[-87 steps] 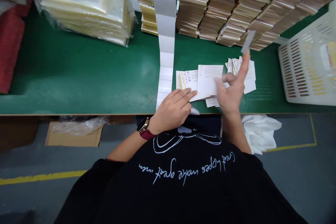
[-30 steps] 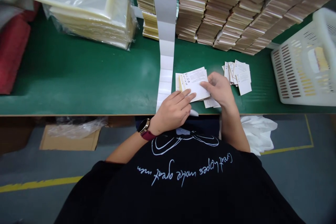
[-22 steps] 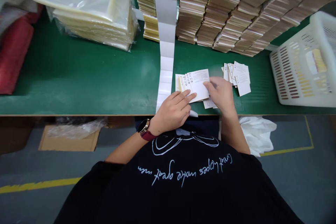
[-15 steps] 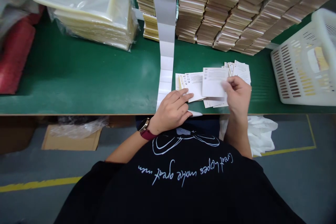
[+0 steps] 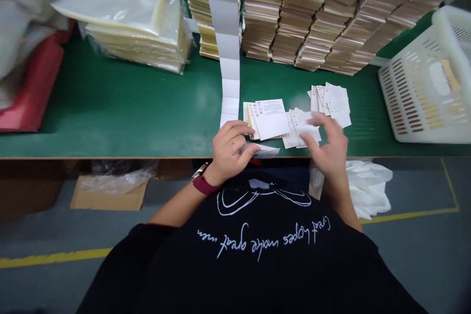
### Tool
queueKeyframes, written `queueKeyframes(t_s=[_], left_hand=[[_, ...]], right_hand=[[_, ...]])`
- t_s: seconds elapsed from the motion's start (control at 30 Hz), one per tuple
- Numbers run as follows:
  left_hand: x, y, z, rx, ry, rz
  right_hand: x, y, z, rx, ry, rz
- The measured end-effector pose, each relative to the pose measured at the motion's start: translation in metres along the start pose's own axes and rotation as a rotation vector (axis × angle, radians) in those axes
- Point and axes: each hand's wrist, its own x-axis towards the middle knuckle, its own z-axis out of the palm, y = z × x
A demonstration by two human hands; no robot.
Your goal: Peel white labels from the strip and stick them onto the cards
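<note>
My left hand (image 5: pixel 232 151), with a watch at the wrist, is curled at the table's front edge, its thumb on a white paper end (image 5: pixel 268 151). It appears to pinch the long white label strip (image 5: pixel 230 91), which runs under the hand; the grip is partly hidden. Its fingertips are beside a stack of printed white cards (image 5: pixel 271 120). My right hand (image 5: pixel 329 144) is slightly blurred, thumb and fingers apart, with nothing seen between them. It hovers at a small fanned group of cards (image 5: pixel 296 130). Farther back lies another loose pile of cards (image 5: pixel 336 100).
Tall stacks of cards (image 5: pixel 298 24) stand at the back of the green table (image 5: pixel 147 103). A wrapped pile of clear plastic sleeves (image 5: pixel 136 29) is at the back left, near a red bag (image 5: pixel 33 88). A white perforated basket (image 5: pixel 415 88) stands at the right.
The card held up by my right hand is out of its fingers, which have spread apart. My left hand has drawn back from the cards, and the paper end at its thumb is raised.
</note>
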Motion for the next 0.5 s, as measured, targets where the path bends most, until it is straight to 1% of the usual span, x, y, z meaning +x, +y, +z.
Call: queueKeyframes(t_s=[0.07, 0.1, 0.13, 0.2, 0.23, 0.27, 0.3, 0.33, 0.4, 0.43, 0.5], left_hand=[[0.005, 0.007, -0.001, -0.023, 0.022, -0.052], [0.006, 0.012, -0.001, -0.02, 0.026, -0.074], [0.007, 0.016, -0.002, -0.005, 0.027, -0.094], [0.006, 0.025, -0.006, 0.075, 0.018, -0.127], [0.005, 0.028, -0.008, 0.15, 0.022, -0.127], [0.004, 0.03, -0.011, 0.259, 0.043, -0.114], [0.003, 0.031, -0.013, 0.358, 0.028, -0.051], [0.001, 0.031, -0.015, 0.417, -0.013, 0.054], [-0.001, 0.029, -0.016, 0.436, -0.109, 0.238], [-0.002, 0.027, -0.016, 0.412, -0.145, 0.279], [-0.006, 0.024, -0.012, 0.354, -0.179, 0.244]], right_hand=[[-0.008, -0.019, 0.004, 0.286, -0.127, -0.131], [-0.011, -0.027, 0.007, 0.4, -0.164, -0.166], [-0.014, -0.033, 0.01, 0.487, -0.174, -0.177], [-0.019, -0.04, 0.015, 0.595, -0.148, -0.144], [-0.021, -0.04, 0.017, 0.606, -0.145, -0.105], [-0.023, -0.038, 0.02, 0.591, -0.174, -0.082], [-0.023, -0.035, 0.022, 0.575, -0.208, -0.062], [-0.023, -0.031, 0.026, 0.557, -0.246, -0.055], [-0.022, -0.024, 0.034, 0.527, -0.274, -0.058], [-0.02, -0.021, 0.038, 0.526, -0.286, -0.081], [-0.019, -0.017, 0.044, 0.525, -0.287, -0.146]])
